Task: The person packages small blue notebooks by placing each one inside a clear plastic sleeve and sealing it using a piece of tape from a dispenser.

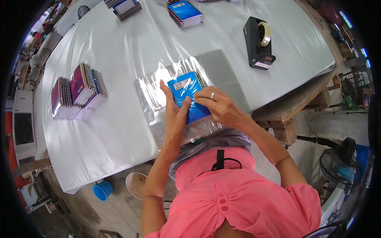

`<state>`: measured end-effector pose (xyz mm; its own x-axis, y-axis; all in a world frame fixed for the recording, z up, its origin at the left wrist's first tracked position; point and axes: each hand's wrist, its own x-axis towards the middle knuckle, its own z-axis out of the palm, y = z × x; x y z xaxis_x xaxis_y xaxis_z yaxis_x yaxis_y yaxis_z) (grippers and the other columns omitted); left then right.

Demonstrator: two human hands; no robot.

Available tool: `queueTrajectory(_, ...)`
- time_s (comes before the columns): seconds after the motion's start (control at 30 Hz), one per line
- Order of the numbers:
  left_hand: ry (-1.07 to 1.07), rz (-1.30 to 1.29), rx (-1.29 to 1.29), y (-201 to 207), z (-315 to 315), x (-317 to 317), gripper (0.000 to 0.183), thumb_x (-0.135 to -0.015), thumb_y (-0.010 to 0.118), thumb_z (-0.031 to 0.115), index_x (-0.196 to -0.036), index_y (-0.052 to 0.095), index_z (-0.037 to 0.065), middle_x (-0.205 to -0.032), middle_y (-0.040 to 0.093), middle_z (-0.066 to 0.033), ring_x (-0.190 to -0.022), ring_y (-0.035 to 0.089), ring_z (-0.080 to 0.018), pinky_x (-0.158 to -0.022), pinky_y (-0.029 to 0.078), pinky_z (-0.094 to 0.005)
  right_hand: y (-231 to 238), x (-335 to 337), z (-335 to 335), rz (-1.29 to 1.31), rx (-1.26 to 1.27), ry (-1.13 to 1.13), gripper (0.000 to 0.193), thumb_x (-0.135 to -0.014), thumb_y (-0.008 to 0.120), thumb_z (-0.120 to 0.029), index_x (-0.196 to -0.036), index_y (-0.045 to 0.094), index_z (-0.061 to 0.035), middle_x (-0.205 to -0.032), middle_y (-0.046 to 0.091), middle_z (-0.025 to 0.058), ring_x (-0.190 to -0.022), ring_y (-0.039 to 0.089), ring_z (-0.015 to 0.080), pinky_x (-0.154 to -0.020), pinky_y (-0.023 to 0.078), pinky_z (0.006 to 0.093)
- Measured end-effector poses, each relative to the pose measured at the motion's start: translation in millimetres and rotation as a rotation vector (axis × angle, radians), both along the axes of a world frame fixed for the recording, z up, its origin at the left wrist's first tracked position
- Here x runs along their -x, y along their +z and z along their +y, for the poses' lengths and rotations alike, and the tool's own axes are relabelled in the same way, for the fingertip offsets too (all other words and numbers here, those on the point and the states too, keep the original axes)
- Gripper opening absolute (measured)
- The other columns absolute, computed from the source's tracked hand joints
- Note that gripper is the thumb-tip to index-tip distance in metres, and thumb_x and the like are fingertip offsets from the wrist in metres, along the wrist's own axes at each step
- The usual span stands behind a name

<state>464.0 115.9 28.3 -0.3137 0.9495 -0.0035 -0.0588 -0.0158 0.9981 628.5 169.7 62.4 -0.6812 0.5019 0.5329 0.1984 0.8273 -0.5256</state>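
Note:
In front of me a blue spiral notebook (192,113) with a white label lies on a pile of clear plastic sheets (147,93). Coil bindings show along both its left and right edges, so more than one notebook may be stacked there. My left hand (176,113) grips the notebook's left side, thumb over the cover and fingers along the coil. Over the right side, my right hand (222,106), with a ring on one finger, has its fingertips pinched together at the cover. What sits between those fingertips is too small to make out.
A black tape dispenser (254,47) with a roll of tape stands at the right. Purple-covered spiral notebooks (77,93) are stacked at the left, more blue ones (184,12) at the far side. Below the table are a blue bucket (103,190) and a fan (340,164).

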Motion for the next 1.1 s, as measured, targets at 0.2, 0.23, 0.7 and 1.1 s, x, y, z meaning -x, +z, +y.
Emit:
queueTrajectory(0.2,-0.008,-0.056,0.029,-8.0,-2.3,2.1,0.091,-0.088,0.062,0.008,-0.152,-0.002,0.003,-0.144,0.028,-0.0182,-0.125,0.035,-0.0217,-0.104,0.032,-0.0313,-5.3,6.4,-8.0,-0.042,0.053,-0.03,0.026,-0.074,0.059,0.003,-0.099,0.062,0.0026,-0.103,0.062,0.011,-0.098,0.06,0.0294,-0.085,0.05,0.0384)
queueTrajectory(0.23,-0.026,-0.036,0.037,-8.4,-2.3,3.5,0.09,-0.089,0.061,0.009,-0.151,-0.003,0.0,-0.151,0.012,-0.02,-0.136,0.02,-0.024,-0.11,0.022,-0.0332,-5.1,6.6,-8.9,-0.04,0.05,-0.028,0.026,-0.074,0.059,0.003,-0.099,0.062,0.0026,-0.103,0.062,0.011,-0.098,0.06,0.0294,-0.085,0.05,0.0384)
queueTrajectory(0.7,-0.555,1.491,0.116,11.9,-77.9,98.3,0.058,-0.085,0.064,0.037,-0.138,0.048,0.022,-0.153,0.032,0.0001,-0.145,0.016,-0.0369,-0.109,0.016,-0.0673,4.0,9.9,-19.1,-0.229,-0.093,-0.038,0.027,-0.069,0.057,0.003,-0.096,0.063,0.0044,-0.106,0.063,0.0128,-0.106,0.058,0.0287,-0.092,0.049,0.0372)
queueTrajectory(1.1,-0.006,0.698,0.131,-0.4,-103.1,60.8,0.082,-0.075,0.06,-0.013,-0.147,0.037,0.019,-0.157,0.018,-0.0166,-0.143,0.024,-0.0372,-0.104,0.041,-0.0445,3.5,12.1,-21.6,-0.228,-0.09,-0.064,0.025,-0.073,0.056,0.0,-0.097,0.062,0.0042,-0.105,0.063,0.0125,-0.104,0.058,0.0289,-0.091,0.049,0.0372)
